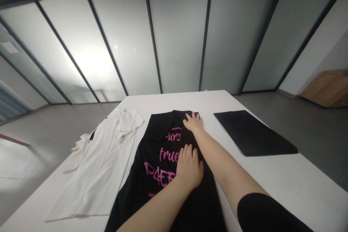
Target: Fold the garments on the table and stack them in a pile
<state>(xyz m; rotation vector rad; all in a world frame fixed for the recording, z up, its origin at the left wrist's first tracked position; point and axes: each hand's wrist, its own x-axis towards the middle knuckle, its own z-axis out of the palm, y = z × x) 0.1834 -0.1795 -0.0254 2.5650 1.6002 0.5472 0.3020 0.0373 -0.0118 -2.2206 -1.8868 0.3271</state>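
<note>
Beneath left hand (189, 166), shirt lettering (169, 156) partly hidden

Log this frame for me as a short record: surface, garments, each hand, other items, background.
Surface: white table
Middle garment: pink-printed black shirt, print up, a flap folded over near its top
Garment at picture left: white shirt, spread out, somewhat creased
Left hand: open, laid on the black shirt, over part of the print
Right hand: open, fingers spread, on the black shirt near its far edge
At picture right: flat black rectangle, material unclear
Background: frosted glass wall
</note>
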